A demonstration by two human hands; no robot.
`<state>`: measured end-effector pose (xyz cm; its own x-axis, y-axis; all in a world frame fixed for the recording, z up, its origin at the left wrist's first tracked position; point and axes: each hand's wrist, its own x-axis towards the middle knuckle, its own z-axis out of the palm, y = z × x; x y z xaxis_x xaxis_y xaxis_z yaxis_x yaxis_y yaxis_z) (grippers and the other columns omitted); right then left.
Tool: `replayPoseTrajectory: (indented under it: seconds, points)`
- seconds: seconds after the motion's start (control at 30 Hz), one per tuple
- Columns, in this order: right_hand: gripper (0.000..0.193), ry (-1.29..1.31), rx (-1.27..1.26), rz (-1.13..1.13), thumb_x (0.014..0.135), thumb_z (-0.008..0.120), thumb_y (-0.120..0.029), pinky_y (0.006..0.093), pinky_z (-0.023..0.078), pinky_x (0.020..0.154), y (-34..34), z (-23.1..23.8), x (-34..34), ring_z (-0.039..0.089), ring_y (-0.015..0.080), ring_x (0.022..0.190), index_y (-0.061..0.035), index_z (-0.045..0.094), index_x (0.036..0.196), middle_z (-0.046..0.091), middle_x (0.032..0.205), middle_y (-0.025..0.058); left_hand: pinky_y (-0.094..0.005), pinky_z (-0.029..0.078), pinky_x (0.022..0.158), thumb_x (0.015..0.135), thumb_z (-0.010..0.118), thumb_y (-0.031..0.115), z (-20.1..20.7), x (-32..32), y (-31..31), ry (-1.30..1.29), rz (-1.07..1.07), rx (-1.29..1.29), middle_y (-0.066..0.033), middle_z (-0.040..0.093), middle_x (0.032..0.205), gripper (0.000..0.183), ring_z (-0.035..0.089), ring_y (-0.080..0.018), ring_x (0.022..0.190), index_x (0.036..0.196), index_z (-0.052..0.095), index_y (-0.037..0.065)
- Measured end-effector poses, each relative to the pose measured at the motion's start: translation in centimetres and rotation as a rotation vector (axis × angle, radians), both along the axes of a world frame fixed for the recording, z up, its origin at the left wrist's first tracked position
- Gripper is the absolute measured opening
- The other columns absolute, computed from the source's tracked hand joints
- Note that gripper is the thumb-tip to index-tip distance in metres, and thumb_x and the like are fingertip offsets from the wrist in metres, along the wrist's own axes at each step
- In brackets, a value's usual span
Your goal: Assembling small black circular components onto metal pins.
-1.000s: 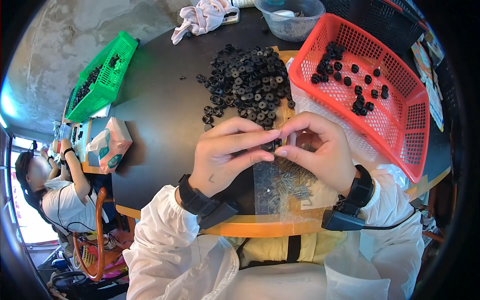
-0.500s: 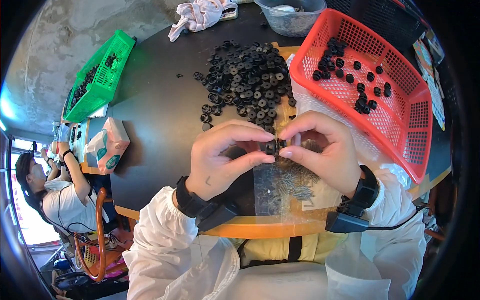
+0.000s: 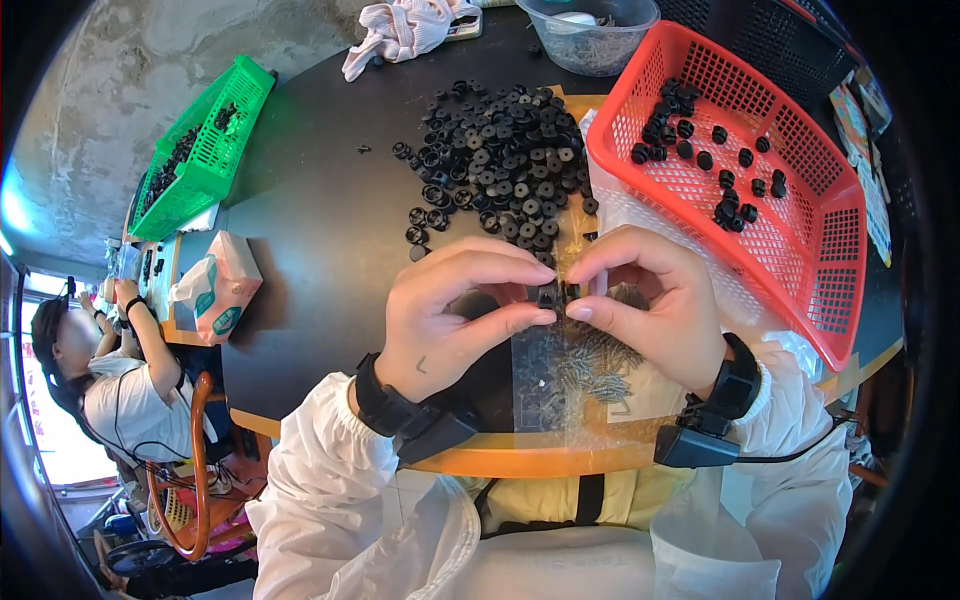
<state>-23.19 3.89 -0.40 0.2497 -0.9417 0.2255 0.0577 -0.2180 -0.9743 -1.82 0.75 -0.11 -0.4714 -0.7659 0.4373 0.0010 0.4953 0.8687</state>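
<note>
My left hand (image 3: 425, 325) pinches a small black round plastic part (image 3: 547, 296) between thumb and fingertips. Facing it, my right hand (image 3: 665, 305) grips another small black part (image 3: 571, 292), and the two meet or nearly meet; the fingers hide most of both, so I cannot tell whether they are joined. Just beyond my hands spreads a big heap of black round caps (image 3: 510, 150), some ring-like, some with a hole in the middle. Below my right hand, many small metal screws or pins (image 3: 598, 370) lie on a clear plastic sheet near the table edge.
A red plastic basket (image 3: 690, 225) with several black parts stands at the right. Behind it are a clear tub (image 3: 590, 45) and a black crate (image 3: 770, 40). A tissue pack (image 3: 228, 285) and a green basket (image 3: 215, 150) sit leftward. Another person (image 3: 130, 390) works at the far left.
Both hands keep the same pinch on the black parts, with barely any movement. The whole view has shifted very slightly.
</note>
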Motion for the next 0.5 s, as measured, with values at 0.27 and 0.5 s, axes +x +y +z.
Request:
replayPoseTrajectory:
  seconds: [0.27, 0.5]
  points:
    - [0.022, 0.022, -0.008, 0.019, 0.078, 0.074, 0.0, 0.0209, 0.049, 0.068, 0.02, -0.07, 0.03, 0.057, 0.0062, 0.077, -0.0026, 0.066, 0.098, 0.063, 0.092, 0.0013, -0.0296, 0.052, 0.074, 0.068, 0.081, -0.003, 0.23, -0.03, -0.11, -0.079, -0.005, -0.137, -0.0135, 0.065, 0.097, 0.031, 0.064, -0.0204, 0.085, 0.096, 0.069, -0.002]
    - [0.021, -0.078, 0.062, -0.014, 0.079, 0.074, 0.0, 0.0217, 0.049, 0.069, 0.39, 0.11, 0.36, 0.059, 0.0066, 0.078, -0.002, 0.065, 0.097, 0.064, 0.092, 0.0024, -0.0283, 0.052, 0.072, 0.067, 0.083, 0.0, 0.55, -0.17, 0.75, -0.087, 0.034, -0.06, -0.0138, 0.065, 0.097, 0.034, 0.064, -0.0193, 0.083, 0.097, 0.069, -0.002]
